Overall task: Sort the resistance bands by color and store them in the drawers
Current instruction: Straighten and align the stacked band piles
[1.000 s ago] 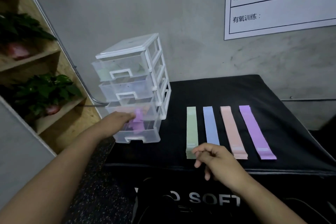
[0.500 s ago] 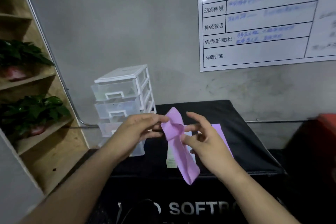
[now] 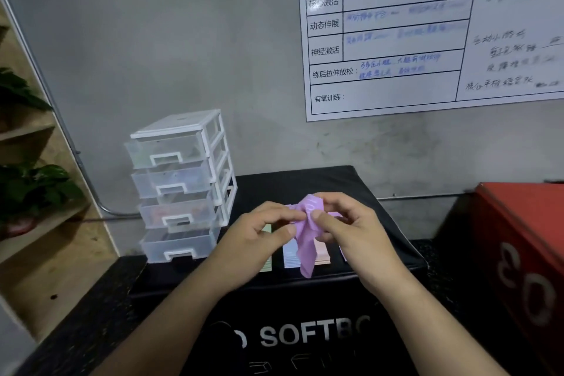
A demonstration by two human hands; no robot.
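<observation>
Both hands hold a purple resistance band (image 3: 306, 241) in the air above the black box (image 3: 381, 217). My left hand (image 3: 259, 238) pinches its bunched top from the left and my right hand (image 3: 348, 232) pinches it from the right; the band's tail hangs down between them. Behind my hands lie stacks of bands on the box: green (image 3: 266, 265), blue (image 3: 290, 256), pink (image 3: 322, 253) and a sliver of purple (image 3: 344, 253), mostly hidden. A clear four-drawer unit (image 3: 180, 186) with a white frame stands at the box's left, its bottom drawer (image 3: 180, 246) slightly pulled out.
A wooden shelf (image 3: 45, 223) with potted plants (image 3: 33, 189) stands at the left. A red box (image 3: 518, 253) sits at the right. A whiteboard (image 3: 427, 27) hangs on the grey wall behind.
My left hand brought the purple band away from the bottom drawer up in front of me, my right hand joined it, and both have bunched the band shorter. The view has tilted upward.
</observation>
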